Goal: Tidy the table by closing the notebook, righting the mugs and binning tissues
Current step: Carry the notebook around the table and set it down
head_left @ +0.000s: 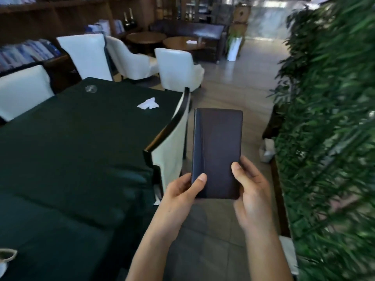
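A closed dark notebook [217,151] is held up over the floor, to the right of the table. My left hand [178,197] grips its lower left corner and my right hand [251,191] grips its lower right edge, thumbs on the cover. A crumpled white tissue [148,103] lies on the dark green tablecloth [81,142] near the far right corner. The rim of a white mug [6,258] shows at the bottom left edge; I cannot tell whether it is upright. A small glass object [91,89] sits at the table's far end.
A white-covered chair with a dark frame [170,142] stands tight against the table's right side. More white chairs [87,55] line the far side. A green plant wall [328,138] runs along the right. Tiled floor [227,94] lies between.
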Tool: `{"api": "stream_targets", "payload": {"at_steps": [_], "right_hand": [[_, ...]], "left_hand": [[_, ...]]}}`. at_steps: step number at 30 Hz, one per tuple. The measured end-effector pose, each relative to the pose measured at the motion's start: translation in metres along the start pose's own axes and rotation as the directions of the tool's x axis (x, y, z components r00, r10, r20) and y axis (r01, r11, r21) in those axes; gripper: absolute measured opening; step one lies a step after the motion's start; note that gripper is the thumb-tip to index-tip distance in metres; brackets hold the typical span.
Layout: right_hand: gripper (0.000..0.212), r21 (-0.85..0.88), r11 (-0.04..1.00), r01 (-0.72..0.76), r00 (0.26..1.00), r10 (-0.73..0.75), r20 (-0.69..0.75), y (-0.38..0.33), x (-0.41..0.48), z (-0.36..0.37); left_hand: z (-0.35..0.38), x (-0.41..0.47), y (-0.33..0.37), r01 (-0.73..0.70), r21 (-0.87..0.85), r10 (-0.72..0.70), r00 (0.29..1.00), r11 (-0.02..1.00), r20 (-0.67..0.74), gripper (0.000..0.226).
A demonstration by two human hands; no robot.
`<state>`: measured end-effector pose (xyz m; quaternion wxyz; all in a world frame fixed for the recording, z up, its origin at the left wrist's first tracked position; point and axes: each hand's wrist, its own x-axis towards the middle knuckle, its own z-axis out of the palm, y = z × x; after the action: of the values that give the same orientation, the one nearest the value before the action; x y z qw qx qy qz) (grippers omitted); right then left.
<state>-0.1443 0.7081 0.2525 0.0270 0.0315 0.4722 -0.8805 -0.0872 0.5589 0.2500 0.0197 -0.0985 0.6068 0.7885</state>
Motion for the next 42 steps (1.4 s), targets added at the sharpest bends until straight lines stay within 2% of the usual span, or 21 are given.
{"api": "stream_targets", "payload": {"at_steps": [4, 8, 11, 13, 19, 22, 27, 32, 35, 37, 42], "right_hand": [[0.046, 0.01, 0.999, 0.05, 0.996, -0.049, -0.078, -0.029, -0.002, -0.048], [0.045, 0.003, 0.997, 0.073, 0.993, -0.073, -0.096, -0.047, -0.005, -0.087], [0.044, 0.007, 0.998, 0.057, 0.992, -0.056, -0.115, -0.055, -0.004, -0.111], [0.041, 0.028, 0.999, 0.03, 0.992, -0.026, -0.124, -0.059, -0.003, -0.122], [0.036, 0.083, 0.996, 0.008, 0.988, 0.005, -0.154, -0.068, 0.016, -0.145], [0.039, 0.075, 0.997, 0.022, 0.984, -0.008, -0.18, -0.073, 0.035, -0.153], [0.039, 0.039, 0.999, 0.019, 0.979, -0.01, -0.206, -0.075, 0.078, -0.159], [0.033, 0.029, 0.998, 0.055, 0.98, -0.048, -0.194, -0.08, 0.142, -0.15], [0.03, 0.007, 0.996, 0.085, 0.98, -0.083, -0.182, -0.09, 0.186, -0.14], [0.029, 0.003, 0.995, 0.102, 0.977, -0.099, -0.189, -0.1, 0.219, -0.134], [0.04, -0.008, 0.991, 0.131, 0.97, -0.13, -0.203, -0.114, 0.29, -0.12]], "left_hand": [[0.052, 0.001, -0.012, -0.001, 0.095, 0.002, 1.0, 0.996, -0.006, 0.038], [0.087, 0.005, -0.026, -0.008, 0.21, 0.016, 0.999, 0.978, -0.033, 0.026], [0.105, 0.01, -0.034, 0.008, 0.219, -0.009, 1.0, 0.976, 0.006, 0.022], [0.112, 0.016, -0.037, 0.011, 0.211, -0.023, 0.998, 0.977, 0.054, 0.028], [0.13, 0.048, -0.04, 0.018, 0.223, -0.06, 0.982, 0.975, 0.181, 0.064], [0.138, 0.071, -0.047, 0.043, 0.212, -0.085, 0.977, 0.976, 0.194, 0.044], [0.146, 0.121, -0.045, 0.07, 0.203, -0.121, 0.961, 0.977, 0.248, 0.028], [0.152, 0.188, -0.032, 0.042, 0.167, -0.079, 0.972, 0.985, 0.223, 0.036], [0.16, 0.232, -0.021, 0.026, 0.136, -0.06, 0.966, 0.99, 0.25, 0.025], [0.165, 0.264, -0.01, 0.016, 0.119, -0.046, 0.965, 0.993, 0.259, 0.026], [0.171, 0.335, 0.016, -0.046, 0.099, 0.015, 0.955, 0.994, 0.295, 0.034]]}}
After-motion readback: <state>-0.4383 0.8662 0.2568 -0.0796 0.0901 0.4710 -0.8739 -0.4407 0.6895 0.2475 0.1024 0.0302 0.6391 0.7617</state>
